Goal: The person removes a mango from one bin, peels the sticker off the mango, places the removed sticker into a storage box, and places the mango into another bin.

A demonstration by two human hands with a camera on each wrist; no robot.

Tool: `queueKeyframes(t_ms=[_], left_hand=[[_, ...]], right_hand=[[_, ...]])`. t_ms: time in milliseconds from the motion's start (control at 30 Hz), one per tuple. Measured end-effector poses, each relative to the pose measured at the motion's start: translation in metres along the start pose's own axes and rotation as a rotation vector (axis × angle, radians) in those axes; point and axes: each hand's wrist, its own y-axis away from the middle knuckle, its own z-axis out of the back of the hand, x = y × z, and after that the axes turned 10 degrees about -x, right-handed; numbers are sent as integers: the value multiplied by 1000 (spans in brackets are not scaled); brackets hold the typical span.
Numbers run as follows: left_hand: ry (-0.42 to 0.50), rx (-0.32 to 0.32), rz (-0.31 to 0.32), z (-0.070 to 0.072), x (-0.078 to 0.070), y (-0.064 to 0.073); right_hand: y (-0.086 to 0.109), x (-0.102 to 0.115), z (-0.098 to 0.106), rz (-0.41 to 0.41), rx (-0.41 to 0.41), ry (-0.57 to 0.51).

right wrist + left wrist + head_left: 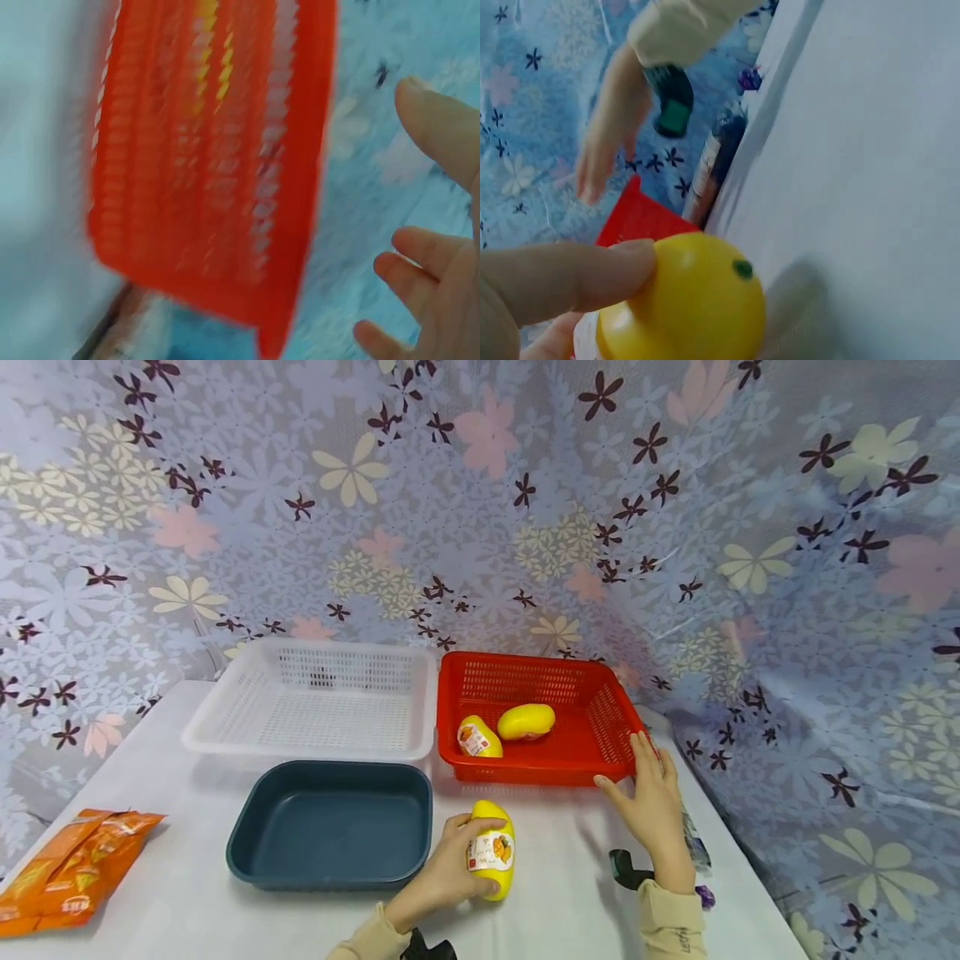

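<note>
In the head view my left hand [450, 868] grips a yellow mango [501, 827] with a white label, between the dark blue tray and the red basket. The left wrist view shows the thumb [607, 274] pressed along the mango's side, with a green spot at its end. My right hand [654, 802] holds nothing, its fingers spread over the front right corner of the red basket [547, 772]. In the right wrist view the fingers stand apart from the basket's wall [187, 165]. Two more labelled mangoes [527, 722] lie inside the basket.
A white basket [345, 745] stands at the back left, beside the red one. In front of it sits the dark blue tray [330, 827]. An orange packet [75, 868] lies at the left. Past the right hand are a dark packet [696, 843] and a small purple item [705, 897].
</note>
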Motion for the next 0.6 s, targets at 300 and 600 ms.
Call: queueKeyframes(t_ms=[300,600], left_hand=[[-169,82,-76,2,10,-2],[-254,34,-170,6,8,-4]], right_hand=[[41,44,-31,430,-108,-273],[63,57,-68,278,530,-504]])
